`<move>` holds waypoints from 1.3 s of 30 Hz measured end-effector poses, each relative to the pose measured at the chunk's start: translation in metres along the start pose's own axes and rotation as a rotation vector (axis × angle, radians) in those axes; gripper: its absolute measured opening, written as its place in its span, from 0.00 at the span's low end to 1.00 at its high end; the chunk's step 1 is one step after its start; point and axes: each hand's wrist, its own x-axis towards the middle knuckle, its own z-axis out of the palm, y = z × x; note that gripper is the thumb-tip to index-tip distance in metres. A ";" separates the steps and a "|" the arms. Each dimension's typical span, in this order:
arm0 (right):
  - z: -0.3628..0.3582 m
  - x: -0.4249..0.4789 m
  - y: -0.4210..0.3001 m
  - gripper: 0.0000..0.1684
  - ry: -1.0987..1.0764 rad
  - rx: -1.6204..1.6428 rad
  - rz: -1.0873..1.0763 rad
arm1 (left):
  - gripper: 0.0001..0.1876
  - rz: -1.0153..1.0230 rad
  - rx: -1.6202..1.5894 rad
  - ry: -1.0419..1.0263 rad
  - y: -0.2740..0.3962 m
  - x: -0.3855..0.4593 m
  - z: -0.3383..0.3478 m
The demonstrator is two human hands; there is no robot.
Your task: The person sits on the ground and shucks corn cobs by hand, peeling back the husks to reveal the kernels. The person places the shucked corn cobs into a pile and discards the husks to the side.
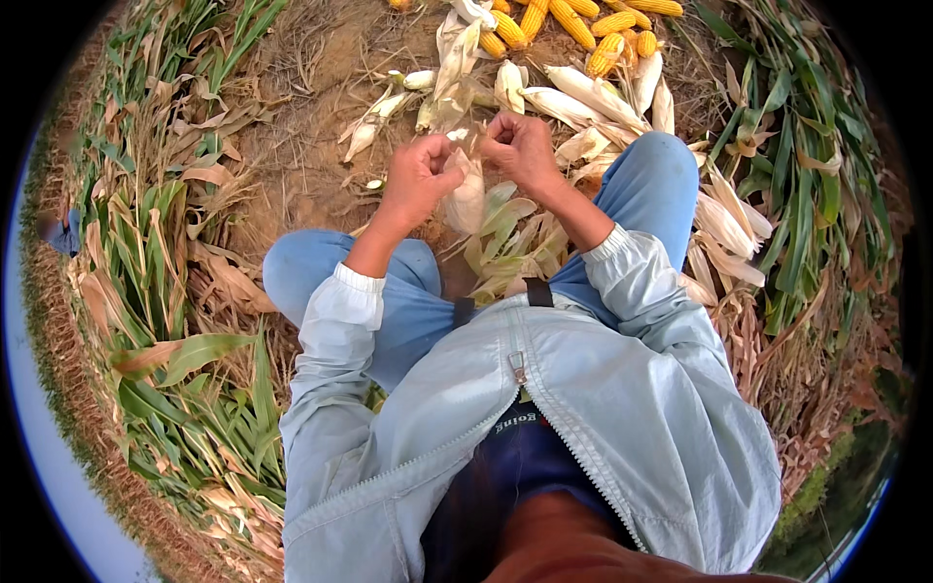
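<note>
Between my knees, an ear of corn in its pale husk [464, 195] is held in my left hand [415, 178], thumb along its side. At the upper end of the ear, the bent fingers of my right hand [523, 151] pinch a thin piece of husk. The ear's kernels are hidden. Loose stripped husks [528, 244] lie on the ground just below the ear. Beyond my hands are more ears in dry husks [565, 108], and one husk-covered ear [372, 125] lies apart to the left.
Bare yellow corn cobs [572, 23] are heaped at the far side. Cut green corn stalks [153, 255] lie along the left, with more stalks [816, 146] at the right. Several husked-over ears [729, 226] rest beside my right knee. Another person [64, 233] is at the far left edge.
</note>
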 end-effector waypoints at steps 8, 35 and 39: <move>0.001 0.015 0.007 0.07 0.056 0.404 0.066 | 0.10 0.340 0.188 0.181 -0.011 0.011 -0.002; -0.021 -0.044 -0.027 0.39 -0.425 0.625 0.598 | 0.17 0.097 -1.276 0.345 0.003 0.032 -0.026; -0.005 -0.034 -0.022 0.39 -0.407 0.818 0.751 | 0.15 -0.060 -1.421 0.228 0.003 0.006 0.008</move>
